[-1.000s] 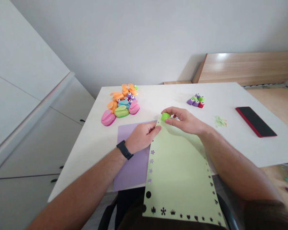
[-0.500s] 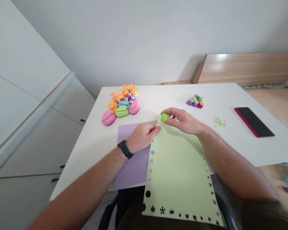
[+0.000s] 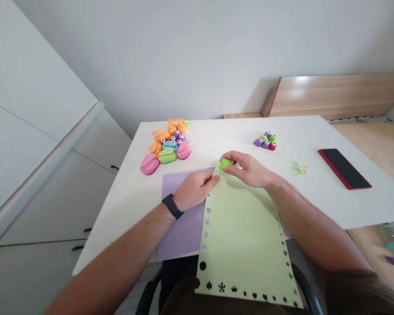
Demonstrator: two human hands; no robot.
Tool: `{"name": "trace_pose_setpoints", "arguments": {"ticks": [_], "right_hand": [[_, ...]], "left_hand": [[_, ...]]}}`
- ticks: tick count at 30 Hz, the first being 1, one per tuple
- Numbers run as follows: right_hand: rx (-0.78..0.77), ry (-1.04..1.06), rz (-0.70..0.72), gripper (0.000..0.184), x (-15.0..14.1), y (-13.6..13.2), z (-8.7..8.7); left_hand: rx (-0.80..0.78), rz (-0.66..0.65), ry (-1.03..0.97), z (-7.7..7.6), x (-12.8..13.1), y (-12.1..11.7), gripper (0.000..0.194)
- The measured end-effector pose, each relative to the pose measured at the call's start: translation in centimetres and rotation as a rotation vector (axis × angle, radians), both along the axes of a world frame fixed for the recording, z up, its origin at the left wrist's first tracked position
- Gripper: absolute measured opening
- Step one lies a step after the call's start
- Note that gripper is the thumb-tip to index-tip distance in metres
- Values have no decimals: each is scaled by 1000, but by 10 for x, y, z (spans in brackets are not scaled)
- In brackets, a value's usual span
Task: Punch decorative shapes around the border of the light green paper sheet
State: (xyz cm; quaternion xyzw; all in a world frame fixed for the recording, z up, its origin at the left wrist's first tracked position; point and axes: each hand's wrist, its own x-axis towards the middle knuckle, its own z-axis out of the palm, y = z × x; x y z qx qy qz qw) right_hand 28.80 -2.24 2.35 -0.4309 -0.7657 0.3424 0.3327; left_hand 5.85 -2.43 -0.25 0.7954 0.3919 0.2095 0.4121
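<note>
Paper (image 3: 243, 236), pale green with cut-out border shapes, overhangs the white worktop (image 3: 308, 197). The left hand (image 3: 193, 190) pinches its left edge; the right hand (image 3: 252, 171) grips a small bright-green plastic punch (image 3: 225, 163) at the far-left corner. Neat placement favours a flat sheet, punch squared to edge.

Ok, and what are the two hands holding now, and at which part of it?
The right hand holds a small green punch by its sides; the left hand pinches the left edge of the green sheet.
</note>
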Motion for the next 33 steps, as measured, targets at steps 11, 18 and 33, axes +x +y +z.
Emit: {"name": "trace_pose_setpoints", "arguments": {"ticks": [11,18,33], "right_hand": [[10,-7,-29,16,-7,-2,2],[-34,-13,-31,15,-11,-3,3],[16,-94,6,20,-16,-5,-1]], "left_hand": [[3,9,-7,-1,-1,0,40],[-122,28,-101,4,1,-2,40],[-5,130,-113,3,10,2,40]]}}
